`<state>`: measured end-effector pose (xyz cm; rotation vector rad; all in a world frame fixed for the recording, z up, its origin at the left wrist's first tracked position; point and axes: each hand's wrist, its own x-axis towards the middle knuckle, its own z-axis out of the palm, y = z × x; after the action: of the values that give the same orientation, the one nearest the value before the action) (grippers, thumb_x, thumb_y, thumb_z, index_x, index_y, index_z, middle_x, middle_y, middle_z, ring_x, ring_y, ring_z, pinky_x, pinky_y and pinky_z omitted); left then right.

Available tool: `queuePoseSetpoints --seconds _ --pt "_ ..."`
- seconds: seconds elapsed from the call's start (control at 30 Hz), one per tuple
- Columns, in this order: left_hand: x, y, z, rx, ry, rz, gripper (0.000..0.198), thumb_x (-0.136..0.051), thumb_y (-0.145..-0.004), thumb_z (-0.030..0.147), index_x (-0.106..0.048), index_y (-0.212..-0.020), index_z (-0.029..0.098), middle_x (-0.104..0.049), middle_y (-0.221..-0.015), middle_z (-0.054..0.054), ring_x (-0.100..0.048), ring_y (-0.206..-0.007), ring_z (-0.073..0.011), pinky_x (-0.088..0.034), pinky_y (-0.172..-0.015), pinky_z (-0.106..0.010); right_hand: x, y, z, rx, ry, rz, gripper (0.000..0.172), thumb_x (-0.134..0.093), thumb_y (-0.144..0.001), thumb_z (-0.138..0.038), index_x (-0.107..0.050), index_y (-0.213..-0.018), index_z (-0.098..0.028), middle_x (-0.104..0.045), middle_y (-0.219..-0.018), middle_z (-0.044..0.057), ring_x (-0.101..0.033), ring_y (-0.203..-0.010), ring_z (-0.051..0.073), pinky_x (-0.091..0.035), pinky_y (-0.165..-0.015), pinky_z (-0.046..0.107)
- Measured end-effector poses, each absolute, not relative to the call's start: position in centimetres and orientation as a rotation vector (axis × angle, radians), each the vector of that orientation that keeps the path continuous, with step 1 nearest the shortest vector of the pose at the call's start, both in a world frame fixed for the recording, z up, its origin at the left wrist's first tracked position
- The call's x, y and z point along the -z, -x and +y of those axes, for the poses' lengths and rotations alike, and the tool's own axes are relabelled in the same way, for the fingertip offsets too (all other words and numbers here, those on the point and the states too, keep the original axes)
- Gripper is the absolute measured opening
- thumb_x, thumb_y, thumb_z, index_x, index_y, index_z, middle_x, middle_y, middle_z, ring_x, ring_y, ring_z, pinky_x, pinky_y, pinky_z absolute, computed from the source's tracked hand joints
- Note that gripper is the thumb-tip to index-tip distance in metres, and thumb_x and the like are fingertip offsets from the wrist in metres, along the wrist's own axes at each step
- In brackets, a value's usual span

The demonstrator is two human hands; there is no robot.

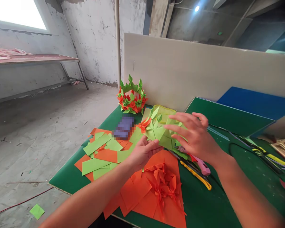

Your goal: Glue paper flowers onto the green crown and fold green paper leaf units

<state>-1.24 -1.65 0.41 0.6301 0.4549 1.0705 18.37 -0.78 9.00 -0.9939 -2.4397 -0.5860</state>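
A green folded-paper piece (158, 133) with pointed leaves and an orange paper flower (144, 125) is held up over the table. My left hand (143, 152) grips its lower edge between thumb and fingers. Beside its right end is my right hand (192, 136), fingers stretched out and spread, the tips at or just in front of the green paper. Below lie several orange folded flowers (165, 185) on orange sheets (135, 196). A pink glue gun (201, 164) and a yellow-handled cutter (197, 175) lie under my right hand.
A green and orange paper crown (131, 98) stands at the table's far corner. Green and orange paper strips (97, 145) and a blurred-out dark object (123, 126) lie at left. Cables and yellow-handled pliers (261, 152) are at right. A pale partition (180, 69) rises behind.
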Motion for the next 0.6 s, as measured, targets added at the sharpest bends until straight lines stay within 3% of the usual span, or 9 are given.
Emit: queuePoseSetpoints --seconds 0.13,0.2,0.37,0.6 --pt "-0.2 1.2 -1.3 -1.132 -0.634 0.552 0.033 -0.078 -0.073 0.023 -0.050 -0.089 0.019 -0.069 -0.079 0.001 -0.070 -0.080 -0.0156 -0.048 -0.098 -0.044 -6.2 -22.3 -1.2 0.472 1.318 -2.118 0.024 -0.050 -0.094 -0.032 -0.057 -0.116 -0.024 -0.059 -0.116 0.012 -0.056 -0.110 0.029 -0.040 -0.093 0.045" --pt "0.1 1.1 -1.2 -1.157 -0.657 0.606 0.036 -0.079 -0.072 0.025 -0.046 -0.086 0.020 -0.067 -0.073 0.003 -0.070 -0.080 -0.0164 -0.048 -0.098 -0.046 -3.8 -25.2 -1.7 0.292 1.559 -2.022 0.032 -0.049 -0.092 -0.044 -0.055 -0.115 -0.022 -0.059 -0.111 0.012 -0.060 -0.098 0.027 -0.047 -0.079 0.038" --pt "0.9 0.6 -0.8 -1.208 -0.731 0.685 0.044 -0.079 -0.070 0.035 -0.041 -0.086 0.022 -0.063 -0.068 0.005 -0.071 -0.081 -0.0197 -0.048 -0.093 -0.045 1.9 -29.6 -3.4 -0.161 2.122 -1.837 0.050 -0.048 -0.083 -0.065 -0.054 -0.105 -0.020 -0.063 -0.103 0.012 -0.065 -0.082 0.025 -0.048 -0.062 0.033" --pt "1.5 0.2 -0.4 -1.220 -0.773 0.807 0.054 -0.080 -0.067 0.040 -0.031 -0.078 0.022 -0.051 -0.060 0.011 -0.070 -0.071 -0.0163 -0.049 -0.078 -0.032 4.0 -29.6 -3.9 -0.537 2.216 -1.688 0.053 -0.050 -0.079 -0.067 -0.049 -0.106 -0.021 -0.067 -0.080 0.005 -0.062 -0.056 0.020 -0.040 -0.047 0.028"
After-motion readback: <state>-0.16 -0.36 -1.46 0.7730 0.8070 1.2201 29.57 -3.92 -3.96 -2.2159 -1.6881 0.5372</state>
